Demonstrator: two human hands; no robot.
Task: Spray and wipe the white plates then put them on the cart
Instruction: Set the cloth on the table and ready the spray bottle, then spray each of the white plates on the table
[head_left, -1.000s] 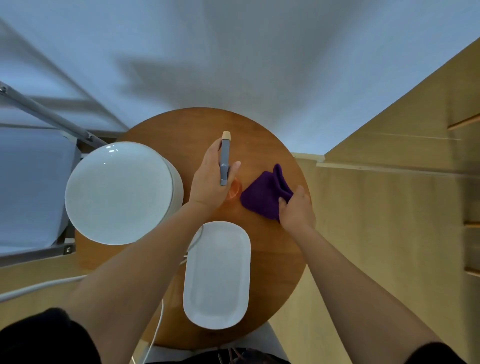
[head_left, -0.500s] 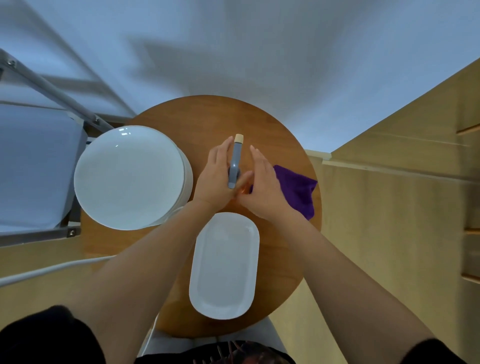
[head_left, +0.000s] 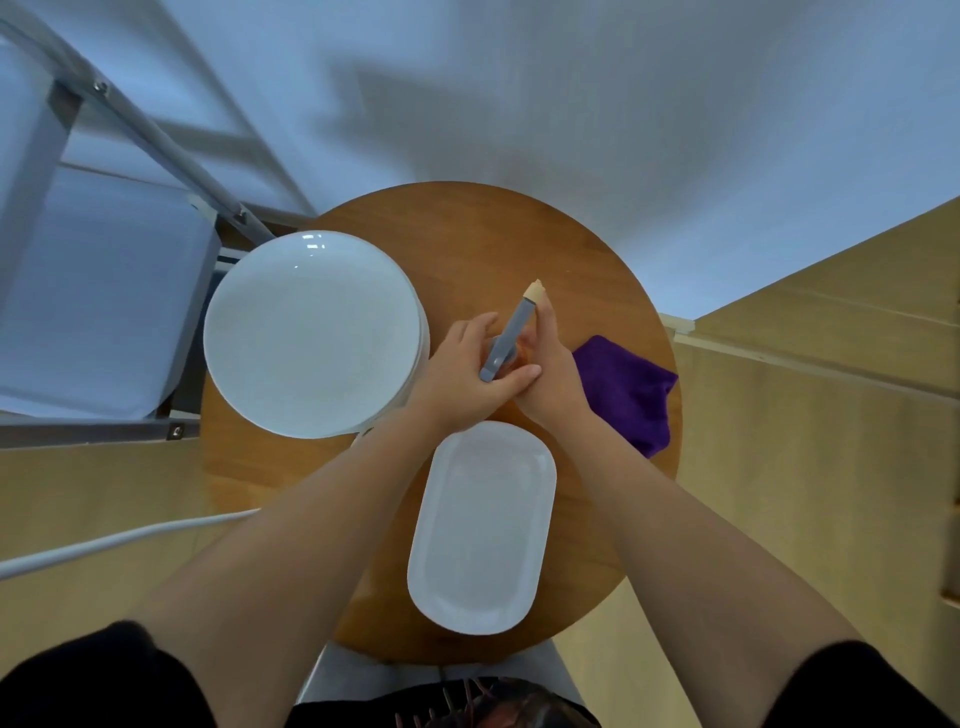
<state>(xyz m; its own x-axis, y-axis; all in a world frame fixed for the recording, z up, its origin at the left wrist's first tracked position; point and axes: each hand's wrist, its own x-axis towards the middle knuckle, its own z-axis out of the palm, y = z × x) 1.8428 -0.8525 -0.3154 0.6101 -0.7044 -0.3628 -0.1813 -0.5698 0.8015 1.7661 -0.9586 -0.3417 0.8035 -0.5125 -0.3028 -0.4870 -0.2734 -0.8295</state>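
Gripping the sprayer (head_left: 506, 343) from both sides, the hands meet over the middle of the round counter (head_left: 467, 234): the left hand (head_left: 462, 371) has its fingers and thumb curled round the bottle under the grey head, and the right hand (head_left: 550, 374) is pressed against its far side, fingers up along the nozzle end. Whether the right hand truly grasps it or only steadies it cannot be made out from above. The orange body of the bottle is almost hidden between the palms. Just near of the hands lies the oblong plate (head_left: 483, 530), bare and flat on the counter; the stack of round plates (head_left: 311, 332) sits to the left, touching the left wrist's side. The purple cloth (head_left: 628, 389) lies loose beside the right hand, held by nobody. The cart (head_left: 98, 291) stands off the counter's left edge. By my judgement the spraying step is only being readied. Next, one hand should take the sprayer alone, aim the nozzle at a plate and squeeze, freeing the other for the cloth.
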